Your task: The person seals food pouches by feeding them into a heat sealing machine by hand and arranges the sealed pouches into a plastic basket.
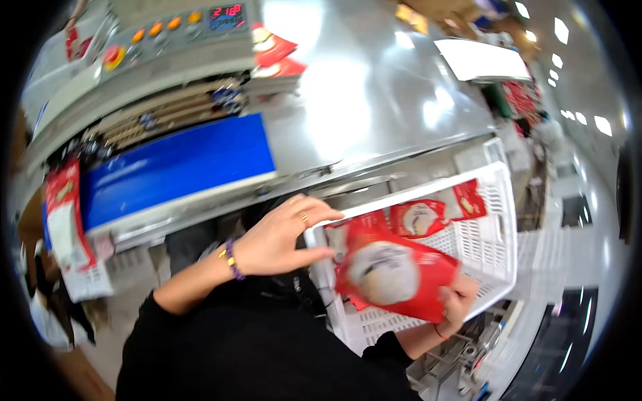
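My right hand is closed on the edge of a red pouch with a pale round picture on its front. The pouch is slightly blurred and hangs over a white plastic crate with slotted walls. My left hand, wearing a ring and a beaded bracelet, is beside the crate's left corner. Its thumb and fingers are stretched apart with nothing between them; whether the fingertips touch the rim I cannot tell. More red pouches lie inside the crate, partly hidden by the held one.
A sealing machine with a control panel and a blue belt stands at the left. Another red pouch hangs at the belt's left end. Red packets lie on the shiny metal table beyond the crate.
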`<state>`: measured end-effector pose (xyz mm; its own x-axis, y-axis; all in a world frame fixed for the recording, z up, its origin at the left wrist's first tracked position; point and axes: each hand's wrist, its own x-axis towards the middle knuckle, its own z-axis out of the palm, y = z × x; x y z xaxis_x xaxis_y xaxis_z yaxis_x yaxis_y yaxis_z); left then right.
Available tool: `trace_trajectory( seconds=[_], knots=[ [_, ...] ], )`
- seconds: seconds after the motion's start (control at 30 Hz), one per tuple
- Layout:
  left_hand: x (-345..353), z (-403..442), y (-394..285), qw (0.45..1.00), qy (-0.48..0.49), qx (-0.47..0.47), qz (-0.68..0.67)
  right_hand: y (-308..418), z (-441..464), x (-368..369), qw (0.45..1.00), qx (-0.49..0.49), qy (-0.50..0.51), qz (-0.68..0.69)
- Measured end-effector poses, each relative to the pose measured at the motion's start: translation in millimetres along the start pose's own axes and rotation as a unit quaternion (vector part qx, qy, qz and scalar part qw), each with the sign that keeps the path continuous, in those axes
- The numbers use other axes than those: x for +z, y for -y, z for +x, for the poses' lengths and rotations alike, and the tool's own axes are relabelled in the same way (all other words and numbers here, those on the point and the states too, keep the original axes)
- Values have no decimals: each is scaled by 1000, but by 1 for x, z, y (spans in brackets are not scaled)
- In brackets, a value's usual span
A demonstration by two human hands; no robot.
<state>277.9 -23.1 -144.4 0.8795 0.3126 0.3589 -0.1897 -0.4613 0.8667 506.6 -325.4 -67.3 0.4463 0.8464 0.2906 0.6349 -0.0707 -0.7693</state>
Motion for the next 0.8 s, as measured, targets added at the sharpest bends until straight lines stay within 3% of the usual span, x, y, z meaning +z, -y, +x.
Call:
trace_trajectory(
  seconds=[0.03, 0.07, 0.1, 0.13, 0.23, 0.27, 0.33, 0.47, 0.53, 0.6, 0.67, 0.7, 0.77, 0.8],
  knots=[
    [-1, 3, -2, 999, 28, 13, -25, 12, 22, 6, 991, -35, 126, -8],
    [-4, 2, -7, 997, 54, 21, -45, 30, 49, 35, 964, -176, 192, 57],
    [-2, -3, -6, 992, 81, 1, -94, 46, 65, 59, 932, -248, 256, 59],
    [-3, -8, -5, 985, 108, -1, -136, 65, 88, 74, 898, -162, 398, 96],
    [-14, -28, 0, 921, 276, -100, -255, 107, 115, 126, 850, -276, 442, 70],
    [-16, -38, 3, 897, 289, -109, -315, 116, 122, 138, 842, -290, 449, 74],
    [-27, -56, 7, 927, 240, -76, -277, 130, 136, 153, 830, -334, 443, 52],
    [-38, -83, 6, 954, 58, -54, -289, 148, 162, 166, 871, -322, 367, -58],
    [-37, -85, -6, 939, -107, -115, -306, 150, 166, 165, 904, -291, 285, -126],
    [-46, -84, -7, 920, -208, -123, -309, 142, 164, 159, 949, -262, 126, -119],
    [-54, -92, 6, 924, -238, -123, -274, 103, 156, 142, 966, -244, -45, -73],
    [-65, -89, -7, 914, -243, -122, -300, 91, 153, 152, 967, -246, -31, -65],
    [-66, -89, 3, 931, -259, -67, -248, 71, 148, 167, 977, -153, -46, 144],
    [-69, -85, 1, 941, -258, -36, -216, 61, 140, 179, 971, -82, 62, 218]
  ],
)
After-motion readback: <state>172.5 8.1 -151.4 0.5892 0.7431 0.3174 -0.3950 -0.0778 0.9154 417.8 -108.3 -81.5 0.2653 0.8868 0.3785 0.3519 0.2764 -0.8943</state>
